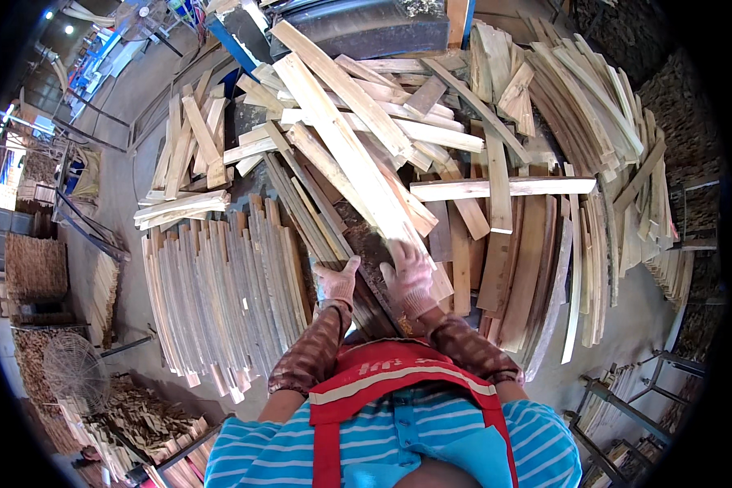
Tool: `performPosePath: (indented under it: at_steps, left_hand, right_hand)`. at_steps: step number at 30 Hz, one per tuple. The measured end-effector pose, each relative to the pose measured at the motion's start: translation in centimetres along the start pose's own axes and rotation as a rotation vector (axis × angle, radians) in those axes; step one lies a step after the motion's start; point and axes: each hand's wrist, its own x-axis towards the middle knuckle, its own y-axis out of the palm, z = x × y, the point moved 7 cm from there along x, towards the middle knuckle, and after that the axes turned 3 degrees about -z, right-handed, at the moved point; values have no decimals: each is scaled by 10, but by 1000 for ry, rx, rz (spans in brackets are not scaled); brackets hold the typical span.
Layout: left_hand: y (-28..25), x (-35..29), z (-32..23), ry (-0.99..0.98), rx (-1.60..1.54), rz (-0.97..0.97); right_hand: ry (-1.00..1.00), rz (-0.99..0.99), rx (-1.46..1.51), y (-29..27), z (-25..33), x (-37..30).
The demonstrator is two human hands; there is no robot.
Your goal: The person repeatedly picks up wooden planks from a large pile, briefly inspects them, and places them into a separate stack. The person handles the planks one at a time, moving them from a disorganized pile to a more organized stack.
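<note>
My left hand [336, 282], in a pale work glove, is held with thumb and fingers apart beside a bundle of narrow dark-edged wooden strips [321, 218]. Nothing shows in its grasp. Close by on the right, my gloved right hand [409, 285] grips the near end of a long pale wooden board [333, 134], its fingers slightly blurred. This board slants away to the far left, across a loose heap of other boards. Another pale board [346, 89] lies alongside it.
Left of my hands stands a row of stacked strips [224, 293]. Browner planks [525, 268] lie to the right, with a white-edged board [504, 189] across them. Beyond the heap is a dark machine part [358, 32]. A round fan [75, 370] stands at lower left, metal frames [626, 407] at lower right.
</note>
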Motion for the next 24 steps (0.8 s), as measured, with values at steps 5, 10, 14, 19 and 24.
performPosePath:
  at_steps: [5,10,14,19,24]
  left_hand:
    - [6,7,3,62,0,3]
    - [-2,24,16,156,-57,-62]
    - [10,10,-7,232,133,-152]
    - [7,-9,-35,151,275,-115]
    - [9,-5,-41,-113,355,-72]
  right_hand:
    - [75,43,-324,13,-47,46]
    - [224,179,515,-3,-61,49]
    - [469,590,1698,-15,-54,21]
    - [609,576,1955,-53,-20,-5]
    - [476,600,1644,-50,-27,-5]
